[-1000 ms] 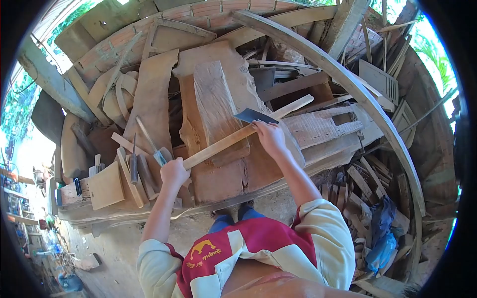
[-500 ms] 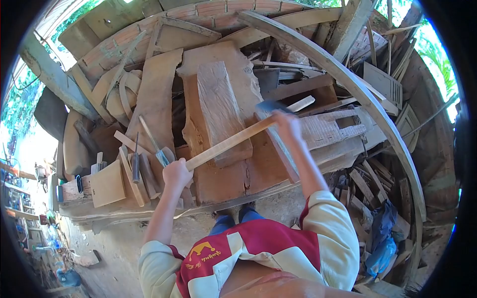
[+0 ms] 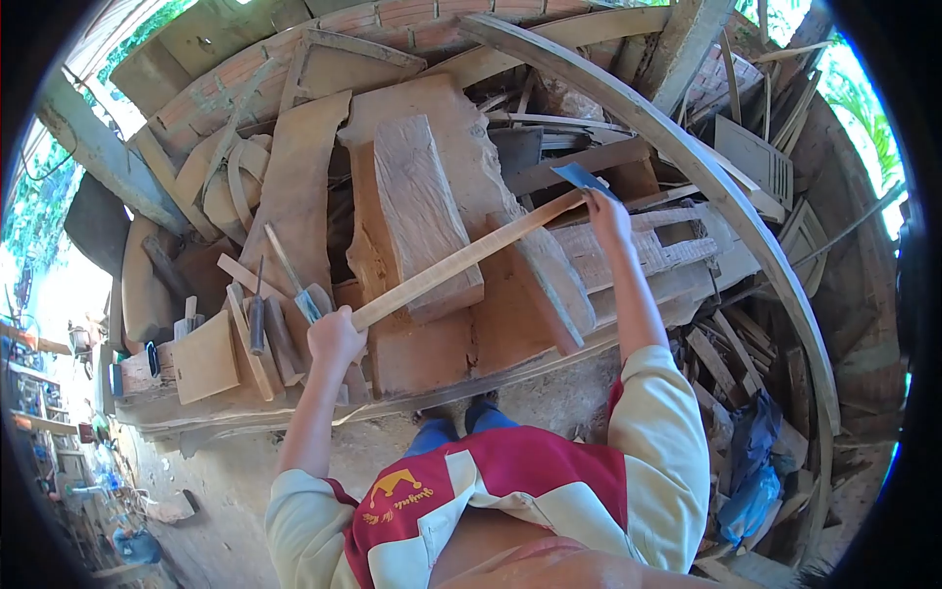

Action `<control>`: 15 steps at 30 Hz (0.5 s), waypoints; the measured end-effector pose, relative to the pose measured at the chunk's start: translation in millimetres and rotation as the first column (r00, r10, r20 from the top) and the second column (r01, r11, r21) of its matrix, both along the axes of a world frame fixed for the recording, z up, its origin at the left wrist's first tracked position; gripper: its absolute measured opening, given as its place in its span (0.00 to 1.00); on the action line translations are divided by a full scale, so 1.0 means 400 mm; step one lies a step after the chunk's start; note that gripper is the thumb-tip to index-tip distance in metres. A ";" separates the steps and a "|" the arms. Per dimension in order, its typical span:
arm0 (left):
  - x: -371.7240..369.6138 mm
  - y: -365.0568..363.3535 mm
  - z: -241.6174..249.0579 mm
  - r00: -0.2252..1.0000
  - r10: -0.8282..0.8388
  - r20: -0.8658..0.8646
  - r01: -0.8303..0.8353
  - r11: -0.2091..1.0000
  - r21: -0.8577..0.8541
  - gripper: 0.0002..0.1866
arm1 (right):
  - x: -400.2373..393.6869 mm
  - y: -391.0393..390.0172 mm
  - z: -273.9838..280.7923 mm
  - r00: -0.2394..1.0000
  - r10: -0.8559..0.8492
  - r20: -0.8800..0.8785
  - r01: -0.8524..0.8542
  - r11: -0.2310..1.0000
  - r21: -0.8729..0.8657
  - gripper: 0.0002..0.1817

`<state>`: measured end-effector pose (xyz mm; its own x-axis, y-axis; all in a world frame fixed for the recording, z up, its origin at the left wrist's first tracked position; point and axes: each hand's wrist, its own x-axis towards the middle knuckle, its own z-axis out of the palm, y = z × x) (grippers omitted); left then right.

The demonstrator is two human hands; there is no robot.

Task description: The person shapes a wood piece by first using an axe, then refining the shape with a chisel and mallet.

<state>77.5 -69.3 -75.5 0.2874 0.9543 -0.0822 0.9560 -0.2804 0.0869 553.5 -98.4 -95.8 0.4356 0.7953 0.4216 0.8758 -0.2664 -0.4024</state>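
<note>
A long, narrow wooden strip [image 3: 466, 257] slants over the bench, its lower left end wrapped in my left hand [image 3: 336, 337]. At its upper right end is my right hand [image 3: 608, 214], closed, with a flat blue-grey piece [image 3: 583, 181] sticking out past the fingers. Whether that piece is attached to the strip or held separately I cannot tell. Beneath the strip lies a thick rough wood block [image 3: 422, 196], and a board with a pale edge [image 3: 549, 285] leans at an angle to the right of it.
Chisels [image 3: 257, 324] and small wood pieces stand at the bench's left end. A long curved beam [image 3: 706, 167] arches over the right side. Scrap wood and a blue plastic bag [image 3: 751, 506] lie at the lower right. Large slabs [image 3: 304, 187] lean behind.
My right hand has moved right and slightly up, along with the blue-grey piece. The strip's right end has risen with it. The pale-edged board now lies tilted over, showing its broad face.
</note>
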 end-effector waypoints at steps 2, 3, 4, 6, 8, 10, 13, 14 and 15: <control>-0.001 -0.004 -0.002 0.999 -0.027 -0.025 0.028 0.999 0.041 0.13 | -0.008 0.015 -0.033 0.999 0.031 0.038 -0.034 0.998 0.059 0.13; -0.002 -0.003 0.001 0.999 -0.032 -0.027 0.034 0.998 0.057 0.13 | -0.017 0.018 -0.043 0.997 0.000 0.076 -0.007 0.995 0.097 0.13; -0.004 -0.002 0.001 0.999 -0.029 -0.022 0.030 0.998 0.051 0.13 | -0.028 0.016 -0.044 0.993 -0.033 0.111 0.018 0.991 0.134 0.13; -0.006 0.003 0.004 0.999 -0.032 -0.012 0.033 0.996 0.084 0.13 | -0.038 0.005 -0.026 0.993 -0.071 0.094 0.061 0.992 0.110 0.13; -0.003 0.002 0.014 0.999 -0.029 -0.019 0.031 0.996 0.090 0.12 | -0.051 -0.008 -0.003 0.994 -0.093 0.055 0.096 0.994 -0.060 0.14; -0.003 0.004 0.019 0.999 -0.035 -0.016 0.037 0.995 0.091 0.12 | -0.044 -0.006 -0.017 0.995 -0.069 0.066 0.071 0.997 -0.022 0.13; -0.003 -0.001 0.015 0.999 -0.031 -0.019 0.032 0.997 0.077 0.12 | -0.051 0.001 -0.016 0.998 -0.033 0.052 0.031 0.999 0.040 0.13; -0.003 -0.004 0.013 0.999 -0.024 -0.023 0.026 0.997 0.078 0.12 | -0.054 0.004 -0.009 0.997 -0.063 0.052 0.062 0.998 0.023 0.13; -0.001 -0.006 0.011 1.000 -0.016 -0.023 0.017 0.998 0.066 0.12 | -0.060 0.008 0.005 0.994 -0.096 0.052 0.096 0.995 0.008 0.12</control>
<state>77.3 -71.8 -71.3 0.3019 0.9530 -0.0256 0.9526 -0.3005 0.0466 529.4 -95.1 -93.8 0.4868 0.7483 0.4506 0.8664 -0.3480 -0.3582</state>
